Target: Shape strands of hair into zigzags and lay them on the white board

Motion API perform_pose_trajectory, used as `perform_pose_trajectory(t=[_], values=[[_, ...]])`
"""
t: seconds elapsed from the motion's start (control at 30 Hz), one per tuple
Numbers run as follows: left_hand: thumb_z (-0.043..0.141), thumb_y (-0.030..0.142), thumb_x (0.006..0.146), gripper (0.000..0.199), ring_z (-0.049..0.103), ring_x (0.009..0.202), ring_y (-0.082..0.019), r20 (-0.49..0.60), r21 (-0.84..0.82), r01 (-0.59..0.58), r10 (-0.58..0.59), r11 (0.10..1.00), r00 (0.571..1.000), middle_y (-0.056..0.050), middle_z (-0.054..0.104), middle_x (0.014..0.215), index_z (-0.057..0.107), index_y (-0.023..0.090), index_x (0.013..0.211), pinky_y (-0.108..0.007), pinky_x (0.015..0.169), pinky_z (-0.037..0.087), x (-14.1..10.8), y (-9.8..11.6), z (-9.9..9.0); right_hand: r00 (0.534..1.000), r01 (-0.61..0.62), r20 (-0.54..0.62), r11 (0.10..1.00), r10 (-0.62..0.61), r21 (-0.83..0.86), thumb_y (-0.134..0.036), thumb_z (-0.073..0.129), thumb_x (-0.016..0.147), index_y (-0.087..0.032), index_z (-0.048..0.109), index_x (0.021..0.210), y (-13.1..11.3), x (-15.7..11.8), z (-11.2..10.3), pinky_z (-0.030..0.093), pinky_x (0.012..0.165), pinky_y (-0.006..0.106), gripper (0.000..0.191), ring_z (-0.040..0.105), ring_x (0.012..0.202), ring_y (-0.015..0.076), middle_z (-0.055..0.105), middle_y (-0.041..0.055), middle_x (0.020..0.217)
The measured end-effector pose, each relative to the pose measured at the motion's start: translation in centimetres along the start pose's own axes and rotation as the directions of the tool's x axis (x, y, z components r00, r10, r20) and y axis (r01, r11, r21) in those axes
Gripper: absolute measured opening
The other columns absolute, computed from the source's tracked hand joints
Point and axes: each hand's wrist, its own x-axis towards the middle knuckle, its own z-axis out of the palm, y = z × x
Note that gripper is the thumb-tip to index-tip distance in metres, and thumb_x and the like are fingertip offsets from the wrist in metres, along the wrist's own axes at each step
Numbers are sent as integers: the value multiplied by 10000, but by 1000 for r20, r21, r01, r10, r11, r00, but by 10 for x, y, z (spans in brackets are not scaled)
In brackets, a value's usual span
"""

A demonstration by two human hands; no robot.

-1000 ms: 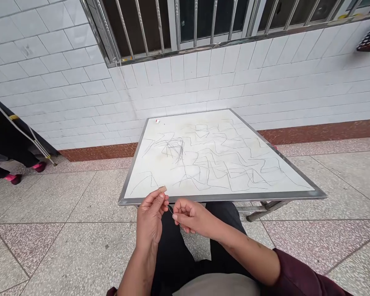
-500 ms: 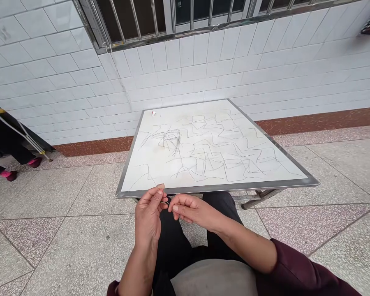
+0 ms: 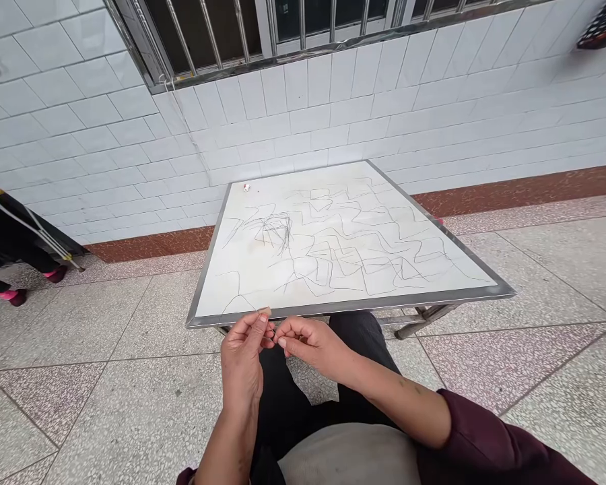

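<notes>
My left hand (image 3: 243, 357) is closed at the front edge of the table, thumb and fingers pinching a small flat tan piece (image 3: 265, 311). Close beside it, my right hand (image 3: 310, 347) is pinched shut with its fingertips almost meeting the left fingers. A small dark bit shows between the two hands, too small to name. Many thin, dark, bent strands (image 3: 358, 263) lie spread over the white tabletop (image 3: 222, 293). Toward the left they gather in a denser tangle (image 3: 277, 229).
A small red and white object (image 3: 247, 188) lies at the table's far left corner. Behind stands a tiled wall (image 3: 262, 145) with a barred window (image 3: 222, 34). At far left are a person's dark-clad legs (image 3: 10, 236) beside a crutch-like pole (image 3: 45, 236). A metal frame (image 3: 424, 320) supports the table.
The view has shifted slightly. Both hands stay together at the table edge, with the right fingers a little more closed. A pink spot now shows beyond the table's right edge.
</notes>
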Motion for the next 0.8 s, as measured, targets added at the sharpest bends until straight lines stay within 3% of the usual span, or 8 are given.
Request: perform_pose_trajectory(t=[0.3,0.4,0.53,0.67,0.8], values=[[817,368,692,282,561,576,-93,-17,117,-90,92,989,996,-1,670,678,758,142,850,-208,550,457,-6,-1,0,991,103,-68,988,-112,-118,-289,548,908,-231,625,856,4,-4,7,387,641,235,110,528,653,121,595,-31,703],[805,374,707,287,574,590,-99,-2,88,-88,88,992,996,-12,689,710,761,153,884,-215,568,475,-8,-1,0,1000,29,2,996,-29,86,-377,550,916,-207,606,837,4,-3,6,364,589,229,195,478,600,108,573,-25,689],[811,359,695,306,598,628,-105,-3,14,-87,87,996,996,-20,704,767,764,169,930,-226,610,501,-10,-3,0,985,-117,161,936,66,332,-483,583,887,-188,568,844,3,-3,3,303,502,214,298,388,525,87,540,-29,669],[815,353,684,289,583,605,-103,-34,44,-94,95,995,995,-6,679,708,765,160,893,-221,585,490,-8,-6,-1,997,-43,79,979,27,202,-435,573,896,-196,560,854,8,-5,6,321,522,226,244,403,525,93,541,-34,656],[802,368,696,269,561,594,-98,-38,112,-101,106,989,994,5,653,663,762,154,853,-204,556,463,-6,-7,-1,990,118,-75,991,-123,-69,-297,575,890,-207,599,883,12,-6,11,373,634,254,93,485,642,120,566,-24,708]])
